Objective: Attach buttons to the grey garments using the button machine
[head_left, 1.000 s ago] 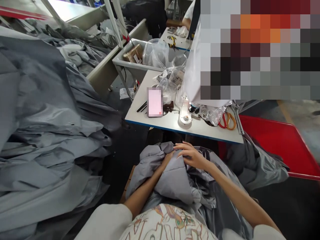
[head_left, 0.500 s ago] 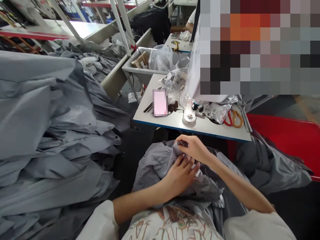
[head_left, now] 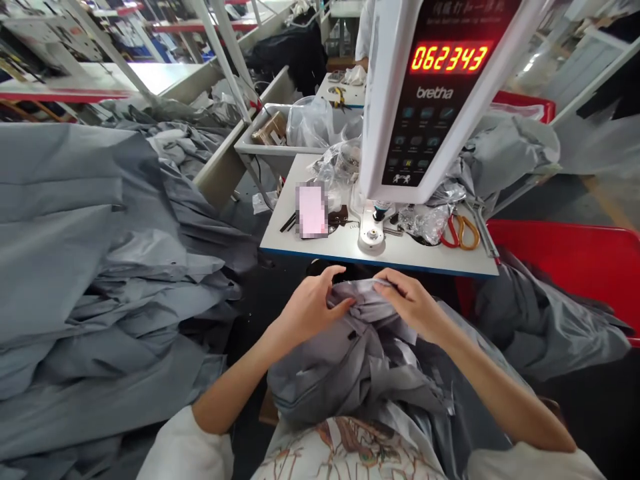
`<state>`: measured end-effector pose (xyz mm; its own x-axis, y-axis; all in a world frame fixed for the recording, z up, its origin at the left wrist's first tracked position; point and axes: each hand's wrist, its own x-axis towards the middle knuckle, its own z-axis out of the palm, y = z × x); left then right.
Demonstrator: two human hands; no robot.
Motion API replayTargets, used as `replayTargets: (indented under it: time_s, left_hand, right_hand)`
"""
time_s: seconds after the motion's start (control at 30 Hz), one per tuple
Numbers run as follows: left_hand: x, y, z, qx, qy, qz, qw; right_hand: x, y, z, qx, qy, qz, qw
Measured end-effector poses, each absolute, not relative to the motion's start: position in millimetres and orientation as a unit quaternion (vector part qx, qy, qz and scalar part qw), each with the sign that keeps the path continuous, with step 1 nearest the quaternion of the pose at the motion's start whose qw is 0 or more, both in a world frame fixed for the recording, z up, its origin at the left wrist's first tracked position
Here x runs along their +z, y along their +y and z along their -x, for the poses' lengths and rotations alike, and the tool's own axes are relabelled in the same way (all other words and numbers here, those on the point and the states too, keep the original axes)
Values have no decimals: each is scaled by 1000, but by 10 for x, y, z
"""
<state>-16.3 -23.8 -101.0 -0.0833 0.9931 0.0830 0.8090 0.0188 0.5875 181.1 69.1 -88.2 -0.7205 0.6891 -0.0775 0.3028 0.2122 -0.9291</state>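
Grey fabric, perhaps a garment, lies bunched across my lap, with small dark spots on it. My right hand pinches its upper edge near the front of the machine table. Left of it, my left hand has thumb and forefinger spread apart at the same edge, the thumb resting against the cloth. Just beyond both hands stands a white button machine with a lit red number display; its small round lower plate sits at the table's front.
A large heap of grey fabric is at my left. The white table carries a pink blurred rectangle, clear plastic bags and scissors. A red bin stands right, with grey cloth hanging over it.
My hands, close together on the cloth before, have separated: the left moved left and its fingers spread, the right now grips the edge. The fabric is turned, and the machine's panel is now visible.
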Motion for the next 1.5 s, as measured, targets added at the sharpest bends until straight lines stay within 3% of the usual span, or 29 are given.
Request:
replayTargets:
  time_s: [0.13,0.23,0.4,0.53,0.83,1.13,1.5]
  left_hand:
    - [-1251,138,212,234,682,-658,217]
    - [-1315,365,307,294,680,-634,222]
    - [-1393,681,437,368,621,-540,433]
    - [-1429,893,414,442,604,-456,482]
    - [-1555,1168,318,447,685,-489,304]
    - [-1824,1251,268,433,728,-482,225]
    - [-1917,1314,245,261,791,-543,108]
  right_hand:
    - [-1228,1025,-1656,534,-712,377,256]
    - [-1436,1276,-1681,529,-684,411,289]
    - [-1560,1555,-1782,466,-711,432,302]
    - [-1608,1684,-1712,427,-737,423,310]
    - [-1679,1807,-1334,419,-698,453,365]
    - [-1717,1881,-1215,397,-698,487,345]
    - [-1830,1908,-1197,327,-705,520,355]
